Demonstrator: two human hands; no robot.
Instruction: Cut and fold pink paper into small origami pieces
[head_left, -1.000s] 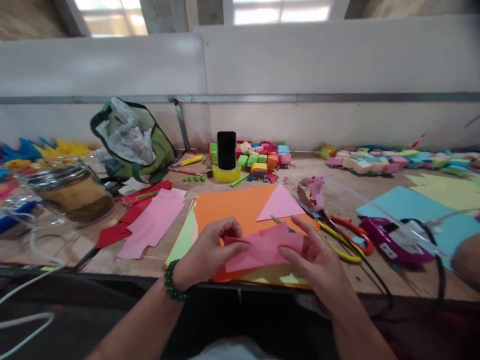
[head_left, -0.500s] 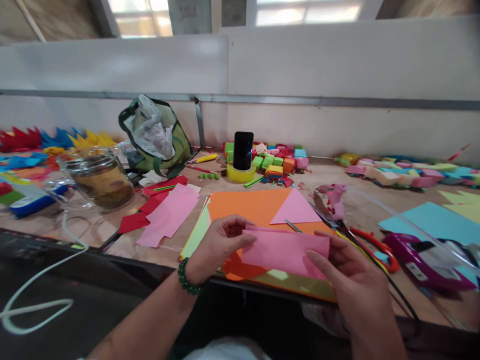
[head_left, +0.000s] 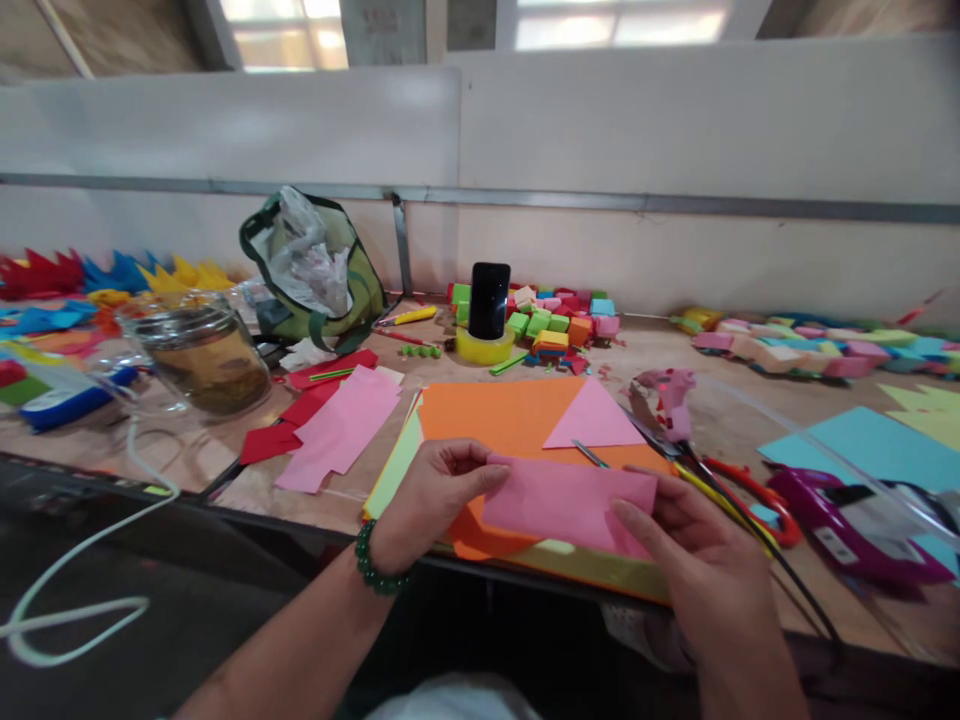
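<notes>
Between my two hands is a rectangular strip of pink paper (head_left: 566, 503), raised above a stack of coloured sheets at the table edge. My left hand (head_left: 448, 490), with a green bead bracelet at the wrist, pinches the strip's left end between thumb and fingers. The right end is gripped by my right hand (head_left: 694, 540), thumb on the near face and fingers behind. Below lies an orange sheet (head_left: 487, 415) on top of the stack. A pink paper triangle (head_left: 591, 420) rests on it, and a thin metal tip (head_left: 589, 453) shows just beyond the strip.
Left of the stack lie a cut pink sheet (head_left: 341, 430) and red paper pieces (head_left: 270, 443). A glass jar (head_left: 202, 365) and a green bag (head_left: 352, 300) stand farther left. A phone (head_left: 489, 300) leans upright on a tape roll (head_left: 484, 347). Orange-handled scissors (head_left: 780, 515) and a purple device (head_left: 847, 530) lie right.
The strip's top edge, which showed a slight gap between layers, now looks closer together. Both hands keep hold of it, almost unmoved. The view has shifted very slightly.
</notes>
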